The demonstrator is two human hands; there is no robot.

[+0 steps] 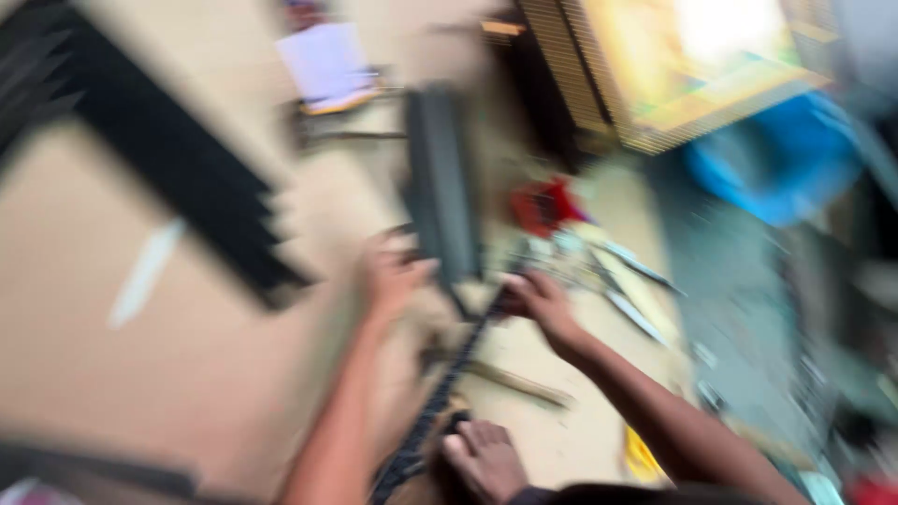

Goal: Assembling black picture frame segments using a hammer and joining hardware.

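Left hand [393, 276] and right hand [541, 304] both grasp the black frame strip [440, 187] (blurry); it could slip onto the blades [636, 313] right of it.

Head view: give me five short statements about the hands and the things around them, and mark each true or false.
1. The left hand grips the lower end of a dark bar. True, as far as the blur shows.
2. The right hand rests on the blue thing. False: it is at the upper end of a dark ribbed strip, and the blue thing lies far off.
3. A third hand lies by the strip's lower part. True.
4. The framed picture has a black frame. False: its frame is golden.
5. A red thing lies beyond the hands. True.
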